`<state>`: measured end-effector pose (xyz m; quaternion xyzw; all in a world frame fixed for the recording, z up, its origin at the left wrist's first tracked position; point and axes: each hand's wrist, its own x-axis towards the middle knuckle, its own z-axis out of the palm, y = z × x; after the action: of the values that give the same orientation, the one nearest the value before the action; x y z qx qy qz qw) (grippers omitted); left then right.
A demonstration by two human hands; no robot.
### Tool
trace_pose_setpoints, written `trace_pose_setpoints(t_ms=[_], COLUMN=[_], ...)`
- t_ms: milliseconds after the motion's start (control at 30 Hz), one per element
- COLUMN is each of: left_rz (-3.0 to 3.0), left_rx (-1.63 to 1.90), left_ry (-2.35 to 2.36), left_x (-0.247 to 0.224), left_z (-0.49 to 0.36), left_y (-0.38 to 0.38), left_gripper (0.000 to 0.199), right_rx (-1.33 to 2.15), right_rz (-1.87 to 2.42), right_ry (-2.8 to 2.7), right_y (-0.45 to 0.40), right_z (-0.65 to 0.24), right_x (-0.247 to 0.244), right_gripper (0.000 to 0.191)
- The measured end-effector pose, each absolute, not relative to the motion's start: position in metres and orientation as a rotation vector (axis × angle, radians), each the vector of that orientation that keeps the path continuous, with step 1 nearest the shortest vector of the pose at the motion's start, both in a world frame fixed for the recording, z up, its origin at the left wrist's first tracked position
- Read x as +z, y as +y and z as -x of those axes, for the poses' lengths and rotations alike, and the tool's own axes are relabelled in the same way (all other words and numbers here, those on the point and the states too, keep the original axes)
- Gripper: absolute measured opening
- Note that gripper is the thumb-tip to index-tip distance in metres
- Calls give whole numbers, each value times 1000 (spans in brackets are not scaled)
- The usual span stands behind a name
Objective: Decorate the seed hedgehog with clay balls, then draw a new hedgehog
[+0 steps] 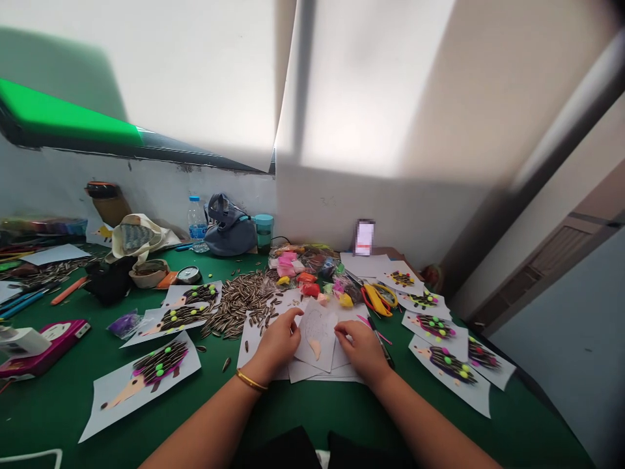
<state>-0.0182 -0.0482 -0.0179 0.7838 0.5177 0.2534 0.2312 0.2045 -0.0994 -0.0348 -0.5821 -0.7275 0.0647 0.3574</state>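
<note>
A small white paper card (312, 329) with a pencil outline and a peach-coloured clay snout shape (316, 349) rests over other white sheets (303, 372) in front of me. At the card's left edge is my left hand (279, 342), fingers curled in and closed on it, a gold bangle at the wrist. My right hand (364, 346) is by the right edge, thumb and fingertips pinched together; whatever lies between them is too small to make out. A heap of striped sunflower seeds (239, 303) spreads left of the sheets, with some seeds on the paper.
Hedgehog pictures of seeds and clay lie on the left (146, 378) and right (446, 361). Behind the sheets are bagged coloured clay (307, 277) and yellow-handled scissors (378, 299). A phone (364, 238), a blue-grey bag (229, 228) and a bottle (196, 221) stand near the wall.
</note>
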Motion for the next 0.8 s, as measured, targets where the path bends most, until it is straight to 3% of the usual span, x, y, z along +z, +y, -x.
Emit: trace_pose_setpoints(t_ms=[500,800], left_rz=[-2380,-2501], left_rx=[415,724], left_ry=[1386,1310], left_x=[-11,-14], left_z=[13,16], left_y=[-66,-55], left_gripper=[28,17], right_rx=[182,200], right_rz=[1534,1520], right_ry=[-1945,-1954], right_y=[-99,-98], right_z=[-201,-202], right_x=[-38,-37], right_gripper=[16,15])
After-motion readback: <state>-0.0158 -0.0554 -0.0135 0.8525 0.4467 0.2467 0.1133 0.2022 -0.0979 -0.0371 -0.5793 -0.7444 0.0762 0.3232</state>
